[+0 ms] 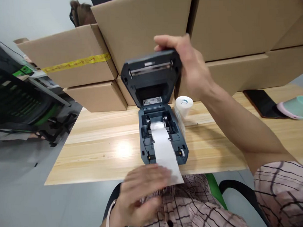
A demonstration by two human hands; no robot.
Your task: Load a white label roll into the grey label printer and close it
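Nearest, the left hand (138,191), blurred, fingers extended and thumb apart, is at a white paper strip (164,143) overhanging the desk's (92,149) near edge; contact is unclear. The strip runs from a dark printer (143,135) at that edge, apparently being threaded, which calls for keeping it straight. Beyond, the right hand (192,66) clasps the raised lid (152,81).

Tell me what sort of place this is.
Likely a packing or shipping workspace, perhaps in an office: cardboard boxes line a wooden table, which holds what looks like an open label printer with a white paper strip.
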